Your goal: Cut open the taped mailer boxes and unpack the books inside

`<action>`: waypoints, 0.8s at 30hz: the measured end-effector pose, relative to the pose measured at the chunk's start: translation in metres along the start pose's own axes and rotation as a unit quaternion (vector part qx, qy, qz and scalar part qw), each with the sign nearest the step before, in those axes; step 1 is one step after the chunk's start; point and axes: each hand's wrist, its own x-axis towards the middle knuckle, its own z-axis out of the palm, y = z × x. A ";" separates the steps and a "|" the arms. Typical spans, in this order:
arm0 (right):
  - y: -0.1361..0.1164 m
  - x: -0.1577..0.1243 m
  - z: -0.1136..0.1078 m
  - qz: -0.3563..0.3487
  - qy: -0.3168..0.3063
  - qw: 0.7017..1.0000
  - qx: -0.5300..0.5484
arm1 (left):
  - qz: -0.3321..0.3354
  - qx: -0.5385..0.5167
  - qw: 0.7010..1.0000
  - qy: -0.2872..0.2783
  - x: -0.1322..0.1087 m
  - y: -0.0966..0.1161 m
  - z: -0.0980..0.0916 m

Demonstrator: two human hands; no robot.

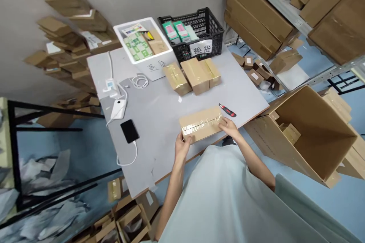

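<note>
A long brown cardboard box (202, 121) with clear tape along its top seam lies at the front edge of the grey table (159, 121). My left hand (181, 146) grips its left end, thumb on top and fingers down the side. At the right end, my right hand (228, 126) holds the same box by its near corner. Just beyond that hand rests a red and black utility knife (227, 110). Farther back, three taped cardboard boxes (195, 76) stand side by side, apart from my hands.
Behind are a white foam bin (154, 66) of packages and a black crate (215, 41). A phone (129, 131), cables and a white power bank (118, 109) lie left. A large open carton (288, 159) stands right of the table; shelves and piled boxes surround it.
</note>
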 end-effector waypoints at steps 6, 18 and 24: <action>-0.006 0.028 -0.067 -0.049 -0.017 0.997 -0.059 | 0.040 0.037 0.998 -0.005 -0.001 0.044 0.068; 0.046 -0.005 -0.217 0.033 0.115 0.992 0.051 | 0.071 0.195 0.961 -0.185 0.005 0.124 0.260; 0.058 -0.023 -0.240 0.058 0.148 0.983 0.087 | 0.081 0.218 0.945 -0.229 -0.008 0.142 0.304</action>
